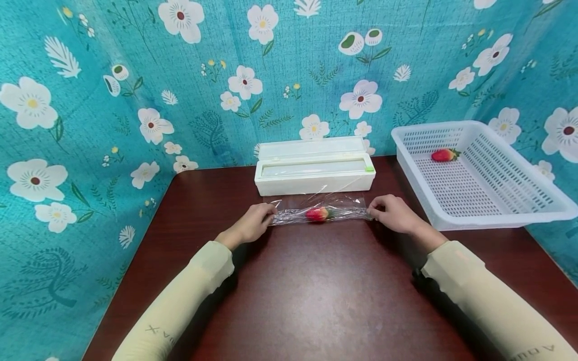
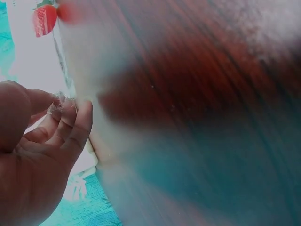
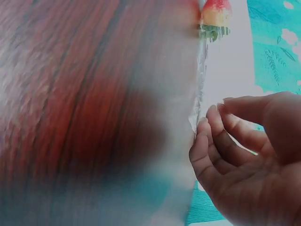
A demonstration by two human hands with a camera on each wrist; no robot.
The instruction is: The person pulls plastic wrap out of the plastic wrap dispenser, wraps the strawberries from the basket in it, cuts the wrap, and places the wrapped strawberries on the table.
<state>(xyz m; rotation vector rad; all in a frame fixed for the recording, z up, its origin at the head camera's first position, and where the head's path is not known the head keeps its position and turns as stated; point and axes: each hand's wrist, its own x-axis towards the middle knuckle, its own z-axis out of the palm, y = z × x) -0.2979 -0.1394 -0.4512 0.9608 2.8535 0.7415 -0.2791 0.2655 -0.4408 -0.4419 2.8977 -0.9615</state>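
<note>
A red strawberry with a pale yellow and green leafy end lies in clear plastic wrap stretched between both hands. The left hand pinches the wrap's left end between thumb and fingers. At the opposite end, the right hand pinches the gathered film with thumb and fingertips. In the left wrist view the strawberry shows at the top, beyond the left hand. The right wrist view has the strawberry's leafy end facing the right hand.
Behind the wrap stands a long white wrap dispenser box, its lid raised, with a green tab at its right. A white perforated basket on the right holds another strawberry. The dark wooden table meets a flowered teal cloth.
</note>
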